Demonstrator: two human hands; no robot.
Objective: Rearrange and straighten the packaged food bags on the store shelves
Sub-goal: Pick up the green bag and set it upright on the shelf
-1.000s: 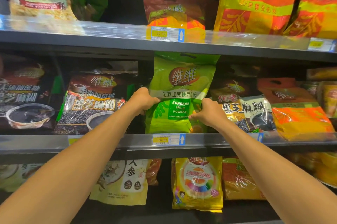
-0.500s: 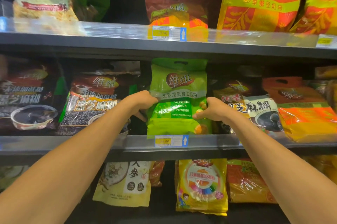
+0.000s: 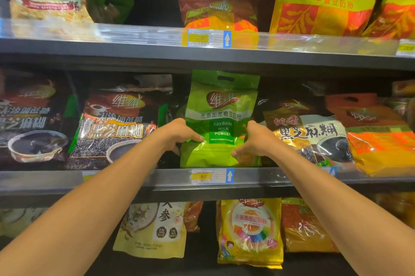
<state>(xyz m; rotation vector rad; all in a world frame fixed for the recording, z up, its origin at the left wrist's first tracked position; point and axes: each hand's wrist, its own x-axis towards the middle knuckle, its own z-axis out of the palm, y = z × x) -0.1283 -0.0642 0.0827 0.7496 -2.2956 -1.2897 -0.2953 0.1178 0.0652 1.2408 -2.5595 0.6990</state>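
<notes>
The person's two forearms are bare from the lower frame edges up to the wrists, no sleeve, watch, bracelet or glove on either, and the left hand and right hand are likewise uncovered, fingers ringless where visible.

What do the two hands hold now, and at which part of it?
The green soybean milk powder bag, standing on the middle shelf. The left hand grips its left edge, the right hand its right edge, both at mid-height.
</notes>
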